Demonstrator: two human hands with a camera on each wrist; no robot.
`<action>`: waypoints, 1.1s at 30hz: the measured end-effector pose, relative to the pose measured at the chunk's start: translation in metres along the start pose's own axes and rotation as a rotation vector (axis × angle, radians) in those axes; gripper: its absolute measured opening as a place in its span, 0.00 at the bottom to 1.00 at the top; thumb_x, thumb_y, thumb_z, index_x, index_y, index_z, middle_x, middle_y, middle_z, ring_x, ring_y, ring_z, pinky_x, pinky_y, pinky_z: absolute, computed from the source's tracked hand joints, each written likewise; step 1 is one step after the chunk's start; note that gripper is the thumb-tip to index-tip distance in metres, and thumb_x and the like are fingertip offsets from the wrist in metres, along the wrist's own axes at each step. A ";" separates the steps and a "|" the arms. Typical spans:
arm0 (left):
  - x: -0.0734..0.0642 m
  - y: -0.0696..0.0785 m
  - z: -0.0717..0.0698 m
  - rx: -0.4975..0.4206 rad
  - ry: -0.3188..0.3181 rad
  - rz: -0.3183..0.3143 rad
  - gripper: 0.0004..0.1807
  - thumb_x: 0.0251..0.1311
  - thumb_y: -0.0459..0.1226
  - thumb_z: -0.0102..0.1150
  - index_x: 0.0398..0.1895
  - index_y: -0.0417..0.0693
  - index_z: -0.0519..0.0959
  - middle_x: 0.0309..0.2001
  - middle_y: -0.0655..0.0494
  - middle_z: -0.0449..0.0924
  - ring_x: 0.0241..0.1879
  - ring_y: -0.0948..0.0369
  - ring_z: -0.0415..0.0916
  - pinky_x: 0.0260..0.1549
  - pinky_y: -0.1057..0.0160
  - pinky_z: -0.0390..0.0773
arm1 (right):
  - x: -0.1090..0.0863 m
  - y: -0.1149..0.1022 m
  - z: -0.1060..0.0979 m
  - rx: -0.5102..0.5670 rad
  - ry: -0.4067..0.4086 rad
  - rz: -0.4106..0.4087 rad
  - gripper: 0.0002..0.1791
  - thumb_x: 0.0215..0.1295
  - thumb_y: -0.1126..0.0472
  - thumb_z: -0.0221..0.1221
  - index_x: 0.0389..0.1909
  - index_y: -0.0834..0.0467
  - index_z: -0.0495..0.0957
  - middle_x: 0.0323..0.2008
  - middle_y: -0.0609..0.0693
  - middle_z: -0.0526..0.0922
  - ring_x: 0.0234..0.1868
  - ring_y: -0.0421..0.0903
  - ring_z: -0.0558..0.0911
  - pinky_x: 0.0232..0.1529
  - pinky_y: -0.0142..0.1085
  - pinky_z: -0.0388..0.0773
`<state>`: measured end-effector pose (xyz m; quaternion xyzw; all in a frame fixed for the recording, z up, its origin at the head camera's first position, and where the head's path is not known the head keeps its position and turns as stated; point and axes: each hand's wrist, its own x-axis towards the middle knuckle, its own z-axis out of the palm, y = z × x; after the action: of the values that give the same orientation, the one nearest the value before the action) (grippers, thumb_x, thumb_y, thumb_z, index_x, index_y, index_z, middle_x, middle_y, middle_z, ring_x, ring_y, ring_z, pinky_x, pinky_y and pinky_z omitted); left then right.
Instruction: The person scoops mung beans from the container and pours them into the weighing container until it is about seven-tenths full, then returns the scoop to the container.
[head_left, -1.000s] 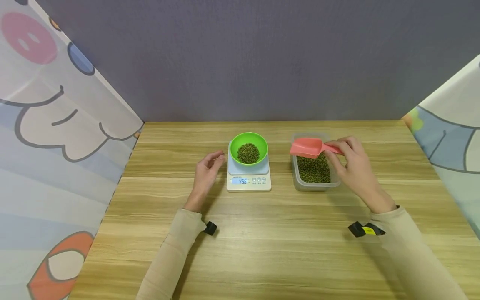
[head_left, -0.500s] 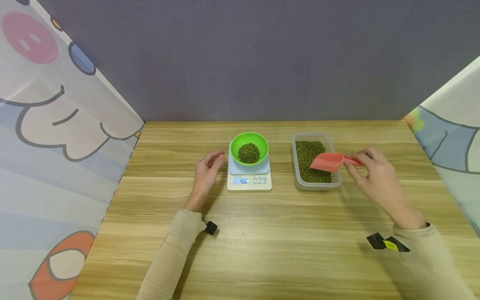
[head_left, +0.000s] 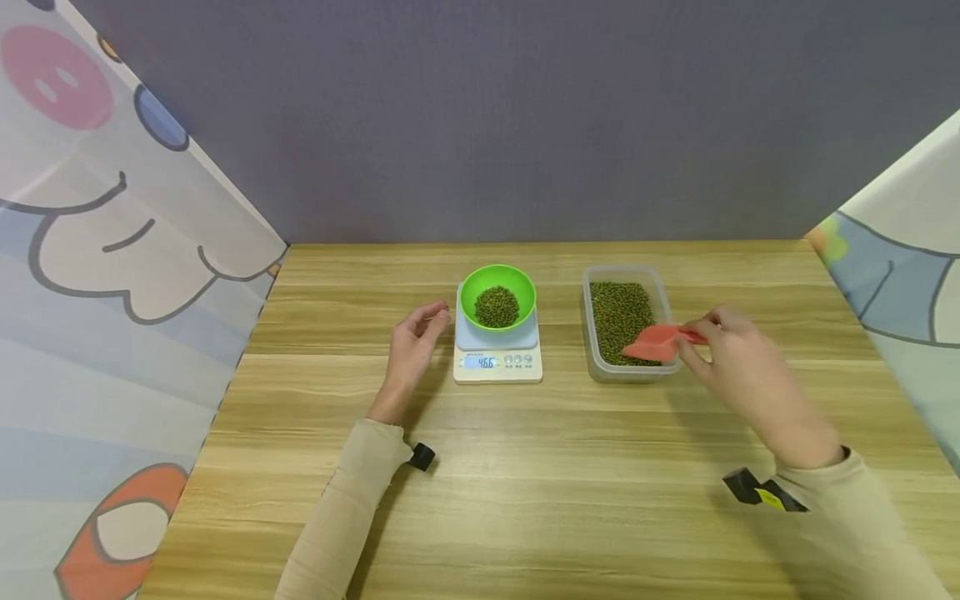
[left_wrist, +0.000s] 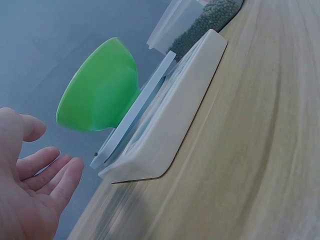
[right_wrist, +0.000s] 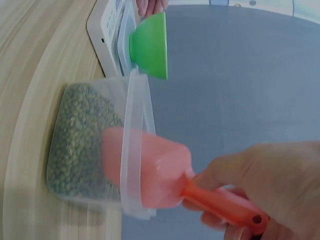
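Note:
My right hand (head_left: 738,367) grips the handle of a coral-red scoop (head_left: 654,343). The scoop's front end dips inside a clear plastic container (right_wrist: 131,165) and meets the small green beans (head_left: 621,317) there. My left hand (head_left: 417,342) hangs beside the scale with loosely bent fingers and holds nothing. In the left wrist view its fingertips are apart from the green bowl (left_wrist: 102,87). That bowl rests on a white kitchen scale (head_left: 497,367) and contains a small heap of the same beans (head_left: 497,307). The display reads 46.6.
Everything stands on a wood-grain table (head_left: 525,500). A dark grey panel (head_left: 525,125) rises behind it. Cartoon-printed sheets (head_left: 112,333) flank the table on both sides.
My right hand first drew back to the right with the scoop, then lowered it into the container's near right corner. The left hand, bowl and scale reading are unchanged.

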<state>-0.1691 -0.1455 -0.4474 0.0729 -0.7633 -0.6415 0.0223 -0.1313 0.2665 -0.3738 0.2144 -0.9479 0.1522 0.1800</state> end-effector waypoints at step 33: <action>0.002 -0.005 0.002 0.025 0.007 0.031 0.21 0.74 0.43 0.59 0.63 0.40 0.79 0.62 0.43 0.82 0.57 0.47 0.81 0.60 0.49 0.78 | 0.001 -0.001 0.052 0.073 0.132 0.107 0.10 0.64 0.73 0.66 0.39 0.79 0.79 0.33 0.67 0.73 0.31 0.59 0.72 0.26 0.51 0.72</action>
<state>-0.1713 -0.1445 -0.4530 0.0633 -0.7721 -0.6314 0.0340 -0.1456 0.2467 -0.4193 0.1596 -0.9378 0.2099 0.2257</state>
